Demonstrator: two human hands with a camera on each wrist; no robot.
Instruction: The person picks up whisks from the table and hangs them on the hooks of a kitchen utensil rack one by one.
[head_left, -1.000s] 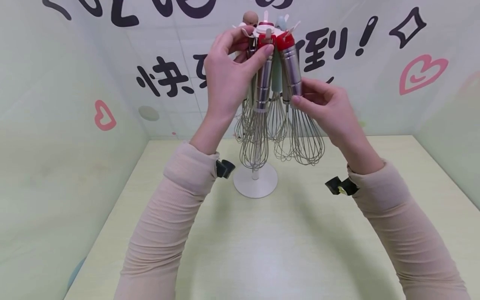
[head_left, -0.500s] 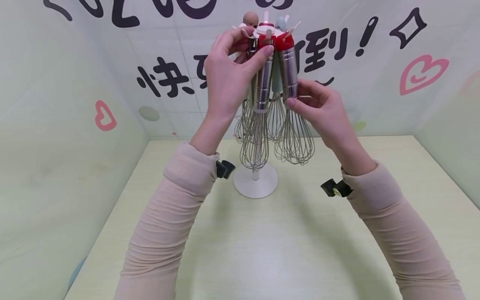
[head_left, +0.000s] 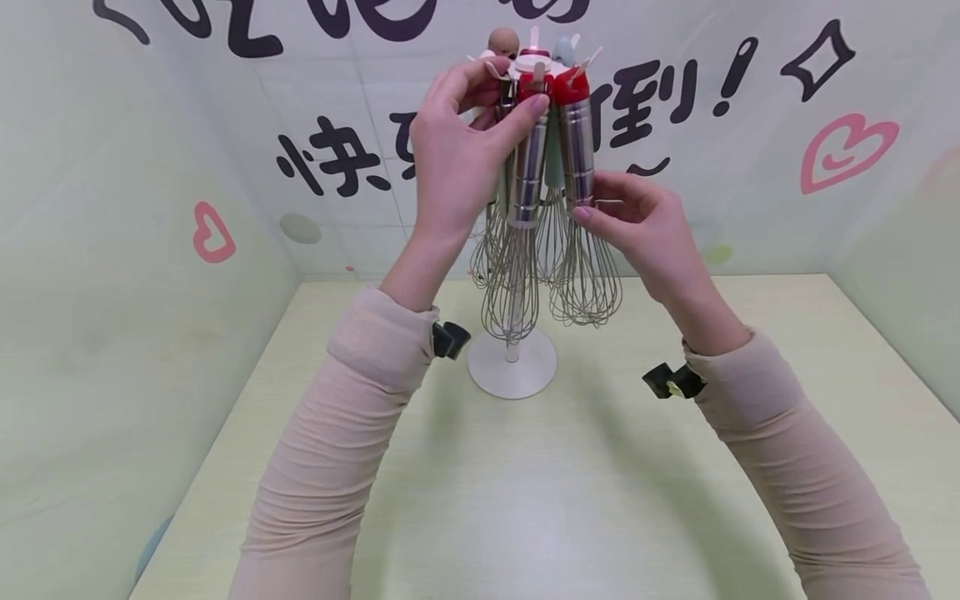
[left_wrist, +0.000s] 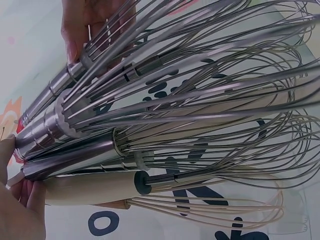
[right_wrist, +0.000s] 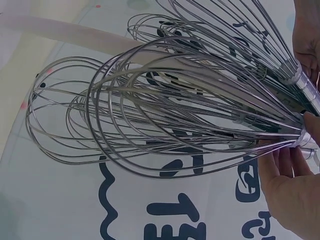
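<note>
A white whisk stand [head_left: 512,367] with hooks round its top carries several hanging whisks. At its top, my left hand [head_left: 457,146] grips the rim, fingertips by a white hook and thumb against the red-capped front whisk [head_left: 527,179]. My right hand [head_left: 648,229] pinches the lower handle of another red-capped steel whisk [head_left: 577,150], which hangs almost straight at the stand's right side. In the right wrist view, thumb and fingers lie round that handle just above the wires [right_wrist: 280,130]. The handles hide part of the left fingers in the left wrist view.
A pale green handle [head_left: 553,154], a brown knob [head_left: 503,40] and a light-blue tip [head_left: 563,50] show among the whisks. The stand stands on a pale wooden table [head_left: 517,500], before a printed backdrop [head_left: 360,242] with side walls.
My right hand has moved left and slightly down with the whisk, swinging it from a slant to nearly upright against the stand. My left hand keeps its place.
</note>
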